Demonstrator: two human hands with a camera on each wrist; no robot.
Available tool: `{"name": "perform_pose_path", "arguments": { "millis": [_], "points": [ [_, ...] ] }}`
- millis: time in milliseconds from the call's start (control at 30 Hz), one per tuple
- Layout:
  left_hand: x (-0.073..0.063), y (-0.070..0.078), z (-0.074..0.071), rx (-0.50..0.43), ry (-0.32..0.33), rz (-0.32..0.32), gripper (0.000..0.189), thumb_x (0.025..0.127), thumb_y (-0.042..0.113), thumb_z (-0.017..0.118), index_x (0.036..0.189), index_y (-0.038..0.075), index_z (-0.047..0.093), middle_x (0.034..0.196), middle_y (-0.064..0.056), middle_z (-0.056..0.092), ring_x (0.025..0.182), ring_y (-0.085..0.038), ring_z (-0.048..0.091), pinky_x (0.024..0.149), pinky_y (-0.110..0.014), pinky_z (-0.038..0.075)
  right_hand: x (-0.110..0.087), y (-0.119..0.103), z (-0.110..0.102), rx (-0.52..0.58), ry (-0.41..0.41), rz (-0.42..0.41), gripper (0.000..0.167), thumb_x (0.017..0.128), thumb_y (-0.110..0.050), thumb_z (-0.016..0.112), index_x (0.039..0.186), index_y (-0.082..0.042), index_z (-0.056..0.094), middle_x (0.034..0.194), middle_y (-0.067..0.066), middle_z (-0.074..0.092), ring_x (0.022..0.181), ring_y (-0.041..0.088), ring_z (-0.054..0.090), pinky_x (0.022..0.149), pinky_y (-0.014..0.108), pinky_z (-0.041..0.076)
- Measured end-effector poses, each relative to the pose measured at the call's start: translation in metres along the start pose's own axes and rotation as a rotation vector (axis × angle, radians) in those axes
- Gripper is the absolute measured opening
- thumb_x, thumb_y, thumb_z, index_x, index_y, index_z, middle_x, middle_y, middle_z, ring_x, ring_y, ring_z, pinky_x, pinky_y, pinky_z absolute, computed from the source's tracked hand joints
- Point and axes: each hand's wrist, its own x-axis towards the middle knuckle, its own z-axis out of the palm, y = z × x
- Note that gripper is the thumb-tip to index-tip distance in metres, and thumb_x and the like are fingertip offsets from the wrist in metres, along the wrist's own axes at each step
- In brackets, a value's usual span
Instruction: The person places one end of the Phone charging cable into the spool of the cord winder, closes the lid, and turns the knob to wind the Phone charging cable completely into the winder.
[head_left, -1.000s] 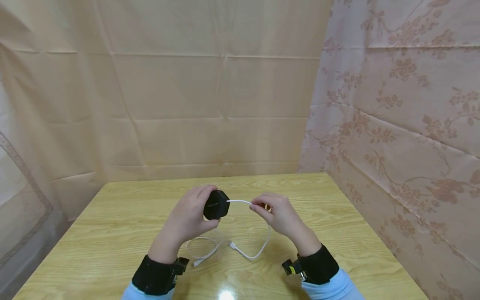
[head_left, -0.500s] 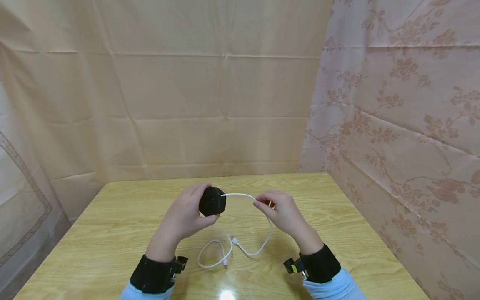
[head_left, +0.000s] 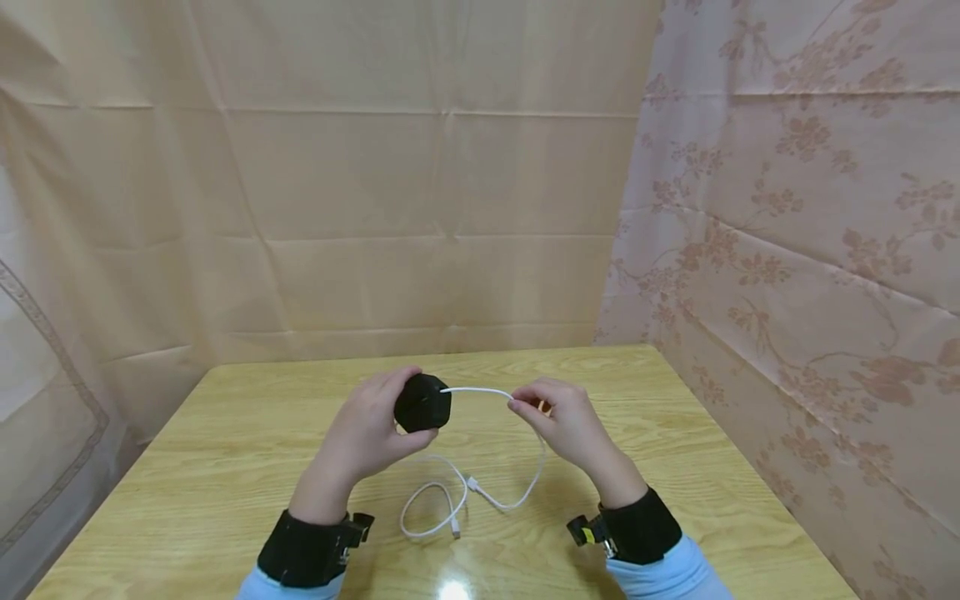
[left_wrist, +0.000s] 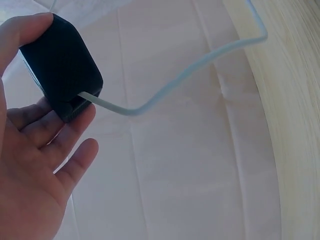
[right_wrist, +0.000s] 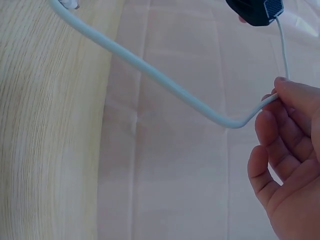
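My left hand point(head_left: 363, 425) holds a black hexagonal case point(head_left: 423, 403) above the table, thumb on one side and fingers on the other. A white cable point(head_left: 476, 389) comes out of the case's edge; in the left wrist view the cable point(left_wrist: 175, 82) leaves by a small slot. My right hand point(head_left: 562, 421) pinches this cable between thumb and fingertips, a short way right of the case. Below, the cable hangs down and curves to a white connector point(head_left: 472, 483) over the table. A loop of white cable point(head_left: 408, 504) ends in another connector point(head_left: 455, 528) nearby.
The light wooden table point(head_left: 285, 467) spans the area under both hands. A beige curtain point(head_left: 375, 208) hangs behind it, and a floral curtain point(head_left: 810, 250) on the right. Wrist cameras on black bands point(head_left: 303, 550) sit on both forearms.
The case has moved slightly left and up, and my right hand slightly right, so more cable shows between them. The loose loop on the table has shifted right. Little differs over the last half second.
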Motion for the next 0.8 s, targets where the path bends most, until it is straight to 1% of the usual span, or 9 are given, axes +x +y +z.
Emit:
{"name": "perform_pose_path", "arguments": {
  "millis": [200,333,433,600,800],
  "points": [
    [-0.001,-0.006,0.0,0.019,-0.005,-0.014,0.08,0.071,0.036,0.092,0.134,0.0,0.058,0.12,-0.014,0.068,0.109,-0.034,0.063,0.096,-0.053,0.049,0.001,0.006,0.003,0.001,0.015,-0.007,0.006,0.092,-0.014,0.078,0.093,-0.009,0.079,0.084,-0.007,0.07,0.067,0.005,0.057,0.06,0.026,0.051],
    [-0.002,-0.01,0.001,0.02,0.017,-0.051,0.079,0.071,0.035,0.092,0.133,0.001,0.058,0.114,-0.013,0.068,0.103,-0.033,0.064,0.089,-0.052,0.052,0.0,0.01,0.004,-0.005,0.033,0.02,0.005,0.092,-0.013,0.078,0.093,-0.009,0.079,0.083,-0.006,0.07,0.065,0.004,0.056,0.058,0.025,0.05],
    [-0.003,-0.012,0.001,0.011,0.035,-0.062,0.078,0.07,0.034,0.093,0.132,0.002,0.059,0.11,-0.011,0.068,0.099,-0.031,0.064,0.085,-0.051,0.053,-0.001,0.014,0.005,0.002,0.031,0.047,0.005,0.092,-0.015,0.078,0.093,-0.01,0.079,0.084,-0.008,0.071,0.065,0.004,0.056,0.059,0.025,0.05],
    [-0.002,-0.012,0.002,-0.041,0.028,-0.055,0.078,0.072,0.036,0.093,0.134,0.002,0.059,0.114,-0.011,0.068,0.103,-0.031,0.065,0.086,-0.051,0.054,-0.001,0.016,0.006,0.021,0.001,0.066,0.006,0.093,-0.019,0.078,0.094,-0.013,0.079,0.087,-0.009,0.072,0.069,0.004,0.059,0.063,0.026,0.052],
    [0.0,-0.01,0.002,-0.11,0.019,-0.092,0.076,0.076,0.034,0.091,0.137,0.003,0.056,0.117,-0.011,0.068,0.106,-0.031,0.064,0.088,-0.053,0.054,0.0,0.013,0.002,0.022,0.006,0.095,0.007,0.093,-0.02,0.077,0.099,-0.015,0.079,0.092,-0.009,0.073,0.075,0.005,0.062,0.069,0.028,0.053]
  ]
}}
